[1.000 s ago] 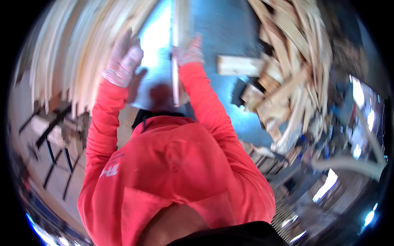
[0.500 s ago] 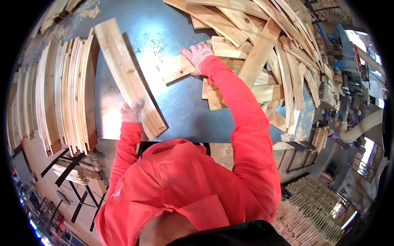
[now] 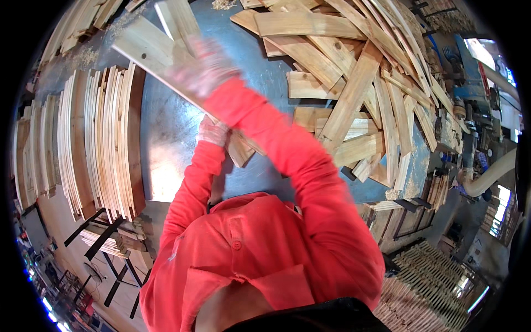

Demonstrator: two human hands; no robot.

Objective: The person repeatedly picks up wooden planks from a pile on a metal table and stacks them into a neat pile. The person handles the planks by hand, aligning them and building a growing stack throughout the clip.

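Two pale wooden boards cross above the metal table. One knotted board [image 3: 145,51] slants from upper left toward lower right. A second board [image 3: 180,21] shows beyond it at the top, and a board end appears below my right forearm. My left hand [image 3: 213,131], in a light glove, is closed at the lower edge of the knotted board; its fingers are partly hidden by the wood. My right hand [image 3: 206,69], gloved too, reaches across to the left over the boards. Motion smears its fingers, so its grip is unclear.
A loose heap of boards [image 3: 310,27] covers the table's right side. Upright rows of boards [image 3: 102,144] stand along the left edge. Sawdust [image 3: 224,4] lies on the metal table [image 3: 166,149]. Stacked slats [image 3: 426,276] sit at lower right, with machinery and a pale hose [image 3: 487,171] beyond.
My right hand has swung left from the heap, and the knotted board now lies slanted across the other board. My left hand has shifted up and right.
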